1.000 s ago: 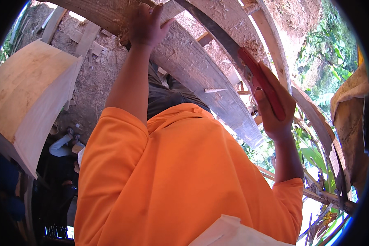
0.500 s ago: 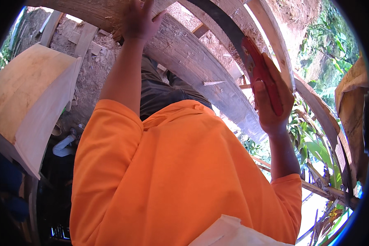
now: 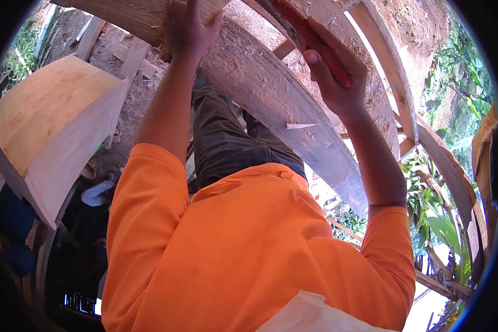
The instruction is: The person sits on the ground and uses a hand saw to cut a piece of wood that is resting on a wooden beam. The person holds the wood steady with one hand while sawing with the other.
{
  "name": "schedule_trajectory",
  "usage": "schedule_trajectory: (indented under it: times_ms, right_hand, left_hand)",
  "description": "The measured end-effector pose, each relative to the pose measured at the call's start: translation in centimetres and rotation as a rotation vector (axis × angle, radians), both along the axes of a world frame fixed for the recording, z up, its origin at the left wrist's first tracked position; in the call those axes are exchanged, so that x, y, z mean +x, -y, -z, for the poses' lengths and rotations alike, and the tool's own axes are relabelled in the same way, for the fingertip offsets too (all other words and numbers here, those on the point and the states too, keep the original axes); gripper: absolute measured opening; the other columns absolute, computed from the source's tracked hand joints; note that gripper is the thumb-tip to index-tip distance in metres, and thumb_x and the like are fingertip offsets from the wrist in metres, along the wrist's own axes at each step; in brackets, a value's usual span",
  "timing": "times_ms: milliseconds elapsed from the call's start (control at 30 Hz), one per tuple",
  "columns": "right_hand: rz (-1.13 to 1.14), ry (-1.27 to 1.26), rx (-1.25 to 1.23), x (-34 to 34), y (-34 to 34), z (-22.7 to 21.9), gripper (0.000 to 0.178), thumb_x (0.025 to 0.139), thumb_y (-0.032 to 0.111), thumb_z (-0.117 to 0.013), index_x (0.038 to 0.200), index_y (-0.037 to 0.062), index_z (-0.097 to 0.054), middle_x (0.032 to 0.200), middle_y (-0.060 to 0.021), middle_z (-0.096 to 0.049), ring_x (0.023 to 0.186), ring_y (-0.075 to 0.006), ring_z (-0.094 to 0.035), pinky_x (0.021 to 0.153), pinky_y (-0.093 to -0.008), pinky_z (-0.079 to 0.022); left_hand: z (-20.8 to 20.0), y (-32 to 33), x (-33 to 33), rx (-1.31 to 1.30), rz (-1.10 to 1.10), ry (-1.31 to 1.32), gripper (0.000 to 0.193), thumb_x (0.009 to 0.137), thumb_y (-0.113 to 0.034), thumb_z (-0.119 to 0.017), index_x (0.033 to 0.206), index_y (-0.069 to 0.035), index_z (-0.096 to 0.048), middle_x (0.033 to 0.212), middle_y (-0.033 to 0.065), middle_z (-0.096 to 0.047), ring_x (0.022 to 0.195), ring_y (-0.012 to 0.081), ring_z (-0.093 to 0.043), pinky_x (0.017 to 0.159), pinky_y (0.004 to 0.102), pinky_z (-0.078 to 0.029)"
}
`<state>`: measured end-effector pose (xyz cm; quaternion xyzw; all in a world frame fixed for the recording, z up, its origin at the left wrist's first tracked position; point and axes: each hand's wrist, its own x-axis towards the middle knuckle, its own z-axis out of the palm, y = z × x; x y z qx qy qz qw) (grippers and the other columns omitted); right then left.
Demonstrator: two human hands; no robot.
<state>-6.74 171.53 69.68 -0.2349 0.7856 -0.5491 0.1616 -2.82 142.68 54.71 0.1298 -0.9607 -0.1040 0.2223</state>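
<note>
My right hand (image 3: 340, 83) is closed round the red handle of a handsaw (image 3: 315, 41), its thumb lying along the near side. Only a short stretch of the dark blade shows; the rest runs out past the top edge. My left hand (image 3: 189, 30) lies on a wooden plank (image 3: 130, 16) at the top, thumb spread away and the visible fingers stretched forward. Those fingertips are partly cut off by the picture's edge. Where the saw meets wood cannot be seen.
A long weathered board (image 3: 276, 83) slants below the plank, a wood splinter (image 3: 301, 126) on it. Curved timbers (image 3: 390, 61) stand at the right. A large curved wooden panel (image 3: 55, 110) is at the left, and sawdust and offcuts cover the ground. Green plants (image 3: 448, 232) grow beyond.
My right hand has pushed the saw forward and to the left, so less blade shows. My left hand stays on the plank. The whole view has shifted slightly.
</note>
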Motion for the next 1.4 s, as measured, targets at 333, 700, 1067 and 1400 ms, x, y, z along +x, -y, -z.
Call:
schedule_trajectory:
  times_ms: [333,700,1067,1400]
  right_hand:
    - [-0.041,-0.091,-0.072,-1.8,5.7,8.4,0.052,0.092,0.027,-0.08,0.141,0.0169,-0.064,0.107,-0.0127,-0.078,0.09,-0.016,-0.075,0.079,-0.0304,-0.057]
    - [-0.014,-0.002,-0.026,-1.8,3.5,9.7,0.053,0.09,0.024,-0.082,0.14,0.0162,-0.065,0.104,-0.0116,-0.078,0.086,-0.0142,-0.074,0.077,-0.029,-0.056]
    - [-0.023,-0.133,-0.022,-1.4,4.3,10.1,0.052,0.089,0.023,-0.084,0.138,0.0165,-0.068,0.093,-0.0097,-0.078,0.078,-0.0122,-0.072,0.071,-0.0273,-0.055]
    - [-0.015,-0.076,-0.089,-1.6,4.0,10.9,0.052,0.089,0.02,-0.084,0.138,0.0149,-0.068,0.088,-0.0099,-0.077,0.076,-0.0073,-0.068,0.069,-0.0243,-0.053]
  left_hand:
    - [2.3,1.2,-0.2,-0.062,0.047,0.028,0.057,0.082,-0.053,-0.077,0.112,-0.008,-0.059,0.104,0.0206,-0.058,0.099,0.0415,-0.06,0.087,0.0547,-0.049]
    - [1.8,0.5,-0.2,-0.035,0.0,0.039,0.054,0.081,-0.051,-0.077,0.105,-0.008,-0.054,0.101,0.0183,-0.054,0.098,0.0403,-0.059,0.083,0.054,-0.05]
    - [1.5,0.5,-0.2,-0.055,0.006,0.026,0.055,0.081,-0.051,-0.078,0.107,-0.008,-0.055,0.101,0.0173,-0.054,0.096,0.0386,-0.059,0.081,0.0532,-0.051]
    - [2.1,0.6,-0.2,-0.067,0.032,-0.047,0.055,0.08,-0.049,-0.08,0.11,-0.009,-0.056,0.1,0.0159,-0.054,0.094,0.0377,-0.06,0.079,0.0515,-0.052]
